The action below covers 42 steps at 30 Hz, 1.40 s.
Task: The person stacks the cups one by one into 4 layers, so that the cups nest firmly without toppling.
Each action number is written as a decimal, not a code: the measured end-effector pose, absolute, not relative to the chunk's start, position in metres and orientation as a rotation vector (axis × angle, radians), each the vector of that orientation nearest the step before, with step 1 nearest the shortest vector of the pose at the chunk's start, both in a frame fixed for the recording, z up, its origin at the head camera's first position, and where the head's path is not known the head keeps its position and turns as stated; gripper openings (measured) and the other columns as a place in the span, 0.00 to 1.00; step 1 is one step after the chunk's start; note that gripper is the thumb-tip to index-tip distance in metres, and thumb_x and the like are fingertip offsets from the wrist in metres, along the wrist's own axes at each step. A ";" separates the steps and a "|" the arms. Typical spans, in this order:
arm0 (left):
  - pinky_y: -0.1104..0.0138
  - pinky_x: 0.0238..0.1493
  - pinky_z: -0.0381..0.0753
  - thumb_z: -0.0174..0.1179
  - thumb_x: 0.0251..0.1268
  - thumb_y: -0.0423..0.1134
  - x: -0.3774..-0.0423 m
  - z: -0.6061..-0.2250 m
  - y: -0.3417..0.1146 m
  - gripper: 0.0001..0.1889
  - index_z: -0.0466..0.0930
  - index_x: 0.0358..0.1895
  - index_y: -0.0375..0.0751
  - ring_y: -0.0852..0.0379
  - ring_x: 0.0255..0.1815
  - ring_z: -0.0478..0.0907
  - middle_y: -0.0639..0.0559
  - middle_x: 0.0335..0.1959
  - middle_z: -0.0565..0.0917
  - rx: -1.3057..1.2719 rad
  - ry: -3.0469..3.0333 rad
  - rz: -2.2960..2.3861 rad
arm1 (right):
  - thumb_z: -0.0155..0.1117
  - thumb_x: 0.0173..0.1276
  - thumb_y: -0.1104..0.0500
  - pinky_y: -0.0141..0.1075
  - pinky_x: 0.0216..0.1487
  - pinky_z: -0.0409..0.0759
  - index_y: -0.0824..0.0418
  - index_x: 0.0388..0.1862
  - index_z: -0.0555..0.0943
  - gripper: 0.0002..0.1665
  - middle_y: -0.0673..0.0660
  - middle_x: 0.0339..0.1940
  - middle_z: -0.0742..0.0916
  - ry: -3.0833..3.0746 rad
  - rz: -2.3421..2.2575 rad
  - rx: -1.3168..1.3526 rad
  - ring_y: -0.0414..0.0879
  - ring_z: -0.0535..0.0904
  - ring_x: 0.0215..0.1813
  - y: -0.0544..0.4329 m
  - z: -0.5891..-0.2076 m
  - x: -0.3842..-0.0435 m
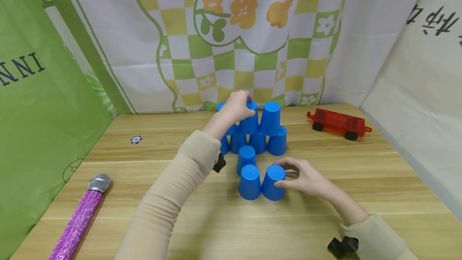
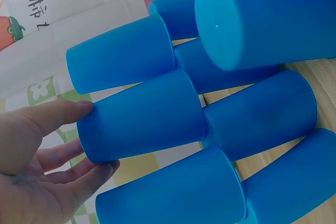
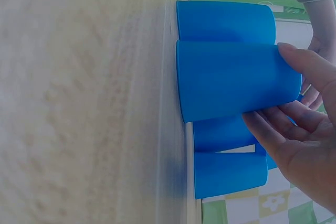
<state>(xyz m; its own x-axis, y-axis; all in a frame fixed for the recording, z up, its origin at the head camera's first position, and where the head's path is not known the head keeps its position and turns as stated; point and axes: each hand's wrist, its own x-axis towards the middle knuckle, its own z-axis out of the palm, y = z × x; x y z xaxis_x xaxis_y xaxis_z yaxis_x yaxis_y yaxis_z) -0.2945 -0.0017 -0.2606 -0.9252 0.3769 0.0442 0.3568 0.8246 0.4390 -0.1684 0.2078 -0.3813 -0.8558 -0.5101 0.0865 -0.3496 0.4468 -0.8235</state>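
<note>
Blue cups stand upside down on the wooden table. At the back, a lower row of several cups [image 1: 277,143] carries an upper row of three. My left hand [image 1: 235,106] pinches the middle upper cup [image 1: 249,124] near its raised base; the left wrist view shows thumb and fingers [image 2: 90,179] on either side of that cup [image 2: 142,119]. In front stand three more cups. With thumb and fingers, my right hand [image 1: 306,176] holds the front right cup [image 1: 272,187], whose rim is at the table. Beside it is the front left cup [image 1: 249,185], with another cup [image 1: 246,157] just behind.
A red toy wagon [image 1: 337,122] with black wheels stands at the back right. On the left lie a microphone [image 1: 82,216] with a glittery purple handle and a blue-and-white poker chip [image 1: 136,139]. A patterned curtain [image 1: 249,63] hangs behind the table.
</note>
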 end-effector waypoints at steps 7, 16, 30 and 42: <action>0.61 0.59 0.77 0.60 0.61 0.36 -0.293 -0.258 -0.002 0.23 0.72 0.59 0.34 0.47 0.61 0.72 0.42 0.59 0.76 0.603 2.953 0.699 | 0.70 0.59 0.56 0.43 0.55 0.80 0.67 0.55 0.75 0.28 0.62 0.51 0.83 2.512 -1.374 -0.749 0.55 0.78 0.54 0.208 -0.381 -0.169; 0.59 0.63 0.73 0.60 0.63 0.40 -0.285 -0.254 -0.007 0.28 0.67 0.65 0.38 0.47 0.65 0.67 0.42 0.64 0.71 0.622 2.966 0.770 | 0.70 0.59 0.55 0.42 0.55 0.81 0.67 0.54 0.75 0.27 0.61 0.50 0.83 2.508 -1.377 -0.757 0.55 0.78 0.54 0.209 -0.382 -0.168; 0.57 0.65 0.72 0.60 0.64 0.42 -0.230 -0.262 -0.050 0.27 0.67 0.65 0.38 0.48 0.65 0.69 0.43 0.63 0.73 0.637 2.970 1.289 | 0.69 0.59 0.55 0.42 0.54 0.81 0.66 0.55 0.74 0.27 0.62 0.51 0.83 2.503 -1.380 -0.754 0.55 0.78 0.54 0.209 -0.381 -0.168; 0.54 0.66 0.70 0.63 0.61 0.44 -0.197 -0.303 -0.092 0.28 0.69 0.63 0.37 0.48 0.65 0.70 0.42 0.63 0.74 0.546 2.795 1.544 | 0.69 0.59 0.56 0.41 0.54 0.82 0.66 0.55 0.74 0.27 0.62 0.51 0.82 2.495 -1.391 -0.761 0.58 0.78 0.54 0.209 -0.382 -0.169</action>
<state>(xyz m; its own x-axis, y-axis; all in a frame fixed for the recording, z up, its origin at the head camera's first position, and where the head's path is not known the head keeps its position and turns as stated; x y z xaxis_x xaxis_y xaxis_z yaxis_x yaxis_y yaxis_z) -0.1965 -0.0921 -0.3032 -0.9386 0.2438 0.2442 0.3365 0.4901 0.8041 -0.1688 0.2088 -0.3819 -0.8514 -0.5177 0.0846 -0.3442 0.4297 -0.8348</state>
